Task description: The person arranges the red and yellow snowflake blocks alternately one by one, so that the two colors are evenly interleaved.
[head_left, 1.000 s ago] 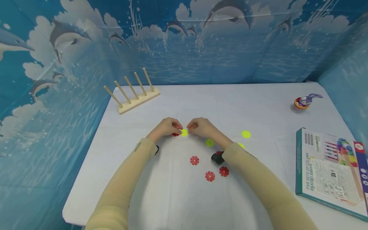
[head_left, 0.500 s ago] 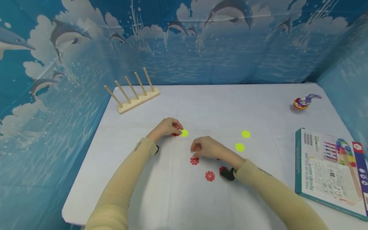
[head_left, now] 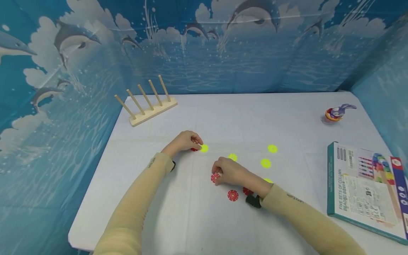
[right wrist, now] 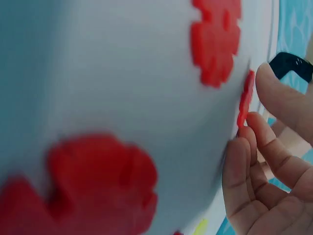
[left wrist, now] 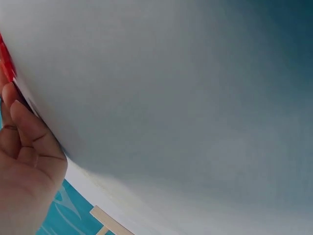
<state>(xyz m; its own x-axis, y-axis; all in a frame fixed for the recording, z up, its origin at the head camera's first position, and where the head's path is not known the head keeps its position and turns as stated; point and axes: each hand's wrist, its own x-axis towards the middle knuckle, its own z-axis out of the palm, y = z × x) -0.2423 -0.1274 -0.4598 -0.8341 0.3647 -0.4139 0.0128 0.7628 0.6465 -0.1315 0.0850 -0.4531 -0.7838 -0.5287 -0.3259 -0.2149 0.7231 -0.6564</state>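
In the head view my left hand (head_left: 188, 140) pinches a red notched interlocking disc (head_left: 194, 149), mostly covered by the thumb. A yellow notched disc (head_left: 204, 148) shows right at the fingertips. From the left wrist, the red disc (left wrist: 6, 61) appears at the edge beyond the curled fingers. My right hand (head_left: 230, 172) is lower on the table, with thumb and fingers at opposite edges of another red disc (head_left: 215, 177). The right wrist view shows that red disc (right wrist: 246, 98) edge-on between thumb and fingertips.
More red discs (head_left: 233, 195) and yellow discs (head_left: 266, 163) lie around my right forearm. A wooden stand with several pegs (head_left: 153, 112) is at the back left. At the right are a flat box (head_left: 366, 191) and a small purple rabbit toy (head_left: 337, 113).
My right hand has moved away from the left hand, down toward me, and its fingers have closed about a red disc. The left hand has stayed in place.
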